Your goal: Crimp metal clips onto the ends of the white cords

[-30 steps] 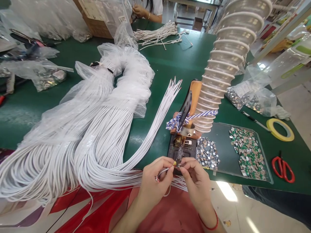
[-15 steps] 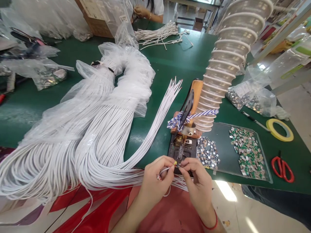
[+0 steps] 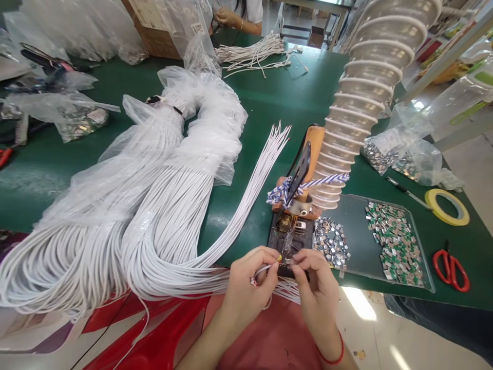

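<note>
My left hand (image 3: 252, 282) pinches the end of a white cable (image 3: 264, 269) between thumb and forefinger, with a small yellow bit showing at the fingertips. A red-and-white patterned thing (image 3: 253, 281) shows at the curled fingers. My right hand (image 3: 314, 282) faces it, thumb and fingertips pressed together beside a small metal connector piece (image 3: 285, 261) at the cable's end. Both hands are in front of a dark fixture (image 3: 300, 239) with an orange handle (image 3: 314, 146) and a blue-and-white cord (image 3: 327, 180) tied round it.
Bundled white cables (image 3: 169, 216), partly in plastic, cover the left. A clear ribbed hose (image 3: 346, 118) rises behind the fixture. At right lie a tray (image 3: 356, 226) of metal shells and green boards, yellow tape (image 3: 447, 207), and red-handled scissors (image 3: 450, 270). Another person's hand (image 3: 228, 19) shows behind.
My right hand has moved slightly right, away from my left fingertips, so a small gap shows the metal piece more clearly. My left hand keeps its pinch on the cable.
</note>
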A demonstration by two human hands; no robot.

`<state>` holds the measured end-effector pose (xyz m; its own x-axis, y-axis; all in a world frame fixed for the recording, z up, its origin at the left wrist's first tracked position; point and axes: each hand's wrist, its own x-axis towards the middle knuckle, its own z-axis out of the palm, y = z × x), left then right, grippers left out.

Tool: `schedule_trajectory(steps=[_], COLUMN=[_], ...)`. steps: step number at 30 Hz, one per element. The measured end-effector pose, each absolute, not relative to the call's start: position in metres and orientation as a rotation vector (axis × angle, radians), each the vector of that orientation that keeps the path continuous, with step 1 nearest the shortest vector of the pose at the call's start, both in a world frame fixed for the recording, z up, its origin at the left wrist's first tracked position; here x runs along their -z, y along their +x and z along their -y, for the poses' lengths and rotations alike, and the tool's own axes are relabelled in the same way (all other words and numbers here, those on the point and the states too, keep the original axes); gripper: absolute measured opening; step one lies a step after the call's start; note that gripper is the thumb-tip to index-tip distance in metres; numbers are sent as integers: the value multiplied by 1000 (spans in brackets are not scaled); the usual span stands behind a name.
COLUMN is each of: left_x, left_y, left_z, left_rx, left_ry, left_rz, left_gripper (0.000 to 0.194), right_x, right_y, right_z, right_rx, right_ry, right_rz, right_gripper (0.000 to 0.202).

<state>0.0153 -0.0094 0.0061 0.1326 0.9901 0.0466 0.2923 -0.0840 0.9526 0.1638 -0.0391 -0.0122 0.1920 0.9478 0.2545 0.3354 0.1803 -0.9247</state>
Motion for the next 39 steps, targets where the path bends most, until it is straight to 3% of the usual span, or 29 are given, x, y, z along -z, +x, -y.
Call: schedule_trajectory(steps=[39], left_x=[-10], left_y=[18], left_z=[2], left_rx=[-925], left_ry=[1395], left_rz=[-1320], left_gripper=[19], right_x=[7], right_y=[166], right_z=[31], right_rx=[-752], right_ry=[-1297], right_rz=[1423], right_gripper=[18])
